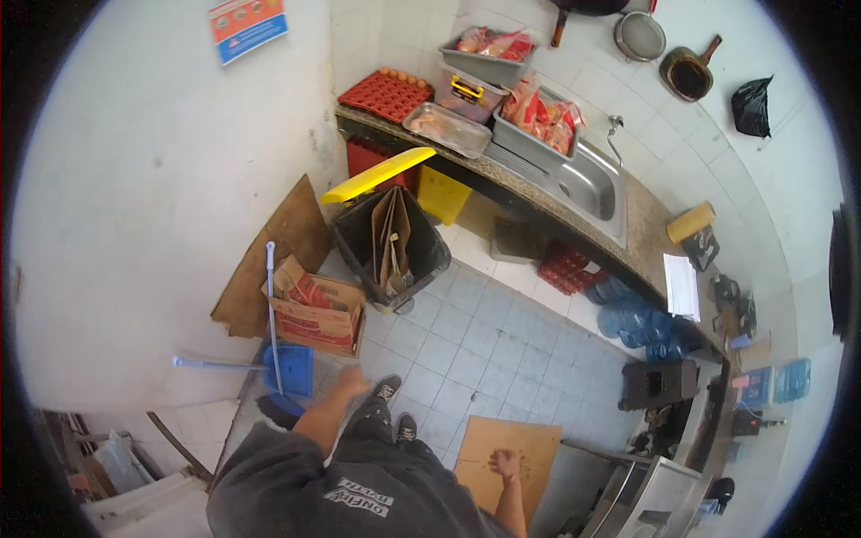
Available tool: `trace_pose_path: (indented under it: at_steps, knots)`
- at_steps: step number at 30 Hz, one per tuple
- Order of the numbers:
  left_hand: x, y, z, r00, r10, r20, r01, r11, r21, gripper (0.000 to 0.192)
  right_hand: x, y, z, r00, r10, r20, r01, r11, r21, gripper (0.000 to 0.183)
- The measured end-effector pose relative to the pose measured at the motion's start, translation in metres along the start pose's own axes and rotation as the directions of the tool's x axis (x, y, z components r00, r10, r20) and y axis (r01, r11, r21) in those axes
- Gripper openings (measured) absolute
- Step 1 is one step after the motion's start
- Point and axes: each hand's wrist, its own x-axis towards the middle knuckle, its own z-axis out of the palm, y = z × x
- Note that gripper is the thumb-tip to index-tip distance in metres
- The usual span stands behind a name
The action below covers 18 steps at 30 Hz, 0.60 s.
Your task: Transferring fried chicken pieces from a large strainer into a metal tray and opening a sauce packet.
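My left hand (pixel 352 382) hangs in front of me near a cardboard box (pixel 321 323). It is small and blurred, so how its fingers are set does not show, and nothing is seen in it. Over a flat cardboard sheet (pixel 481 437) on the floor, my right hand (pixel 506 463) has its fingers slightly curled and apart, with nothing held. Ahead stands a bin (pixel 350 232) lined with a black bag, its yellow lid (pixel 380 175) raised. Folded cardboard (pixel 390 235) sticks up inside it. A blue dustpan (pixel 296 370) lies left of my left hand.
Along the wall runs a stone counter (pixel 649 269) with a steel sink (pixel 592 188), grey tubs (pixel 531 134) of bagged food and a red egg tray (pixel 383 97). Blue water bottles (pixel 632 316) and a red crate (pixel 565 265) sit beneath. Brown board (pixel 289 249) leans on the left wall.
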Motion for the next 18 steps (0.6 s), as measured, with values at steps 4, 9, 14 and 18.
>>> trace_pose_path:
  at_steps: [4, 9, 14, 18]
  knots:
    - [-0.088, -0.112, 0.101, 0.995, -0.077, -0.068, 0.074, 0.996, -0.05, 0.056, 0.09, -0.017, -0.01, 0.986, 0.029, 0.166, 0.014, 0.967, -0.253, 0.033]
    - [-0.273, -0.233, 0.251, 0.738, -0.519, -0.431, 0.303, 0.826, -0.476, 0.04, 0.146, -0.068, 0.076, 0.925, -0.059, 0.375, 0.315, 0.67, -0.672, 0.031]
    - [-0.367, -0.24, 0.371, 0.568, -0.819, 0.079, 0.477, 0.249, -0.843, 0.03, 0.102, -0.099, 0.17, 0.876, -0.05, 0.479, 0.332, 0.784, -0.525, 0.026]
    - [-0.361, -0.192, 0.46, 0.639, -0.768, -0.041, 0.629, 0.552, -0.547, 0.032, 0.055, -0.097, 0.241, 0.831, 0.085, 0.55, 0.356, 0.678, -0.643, 0.028]
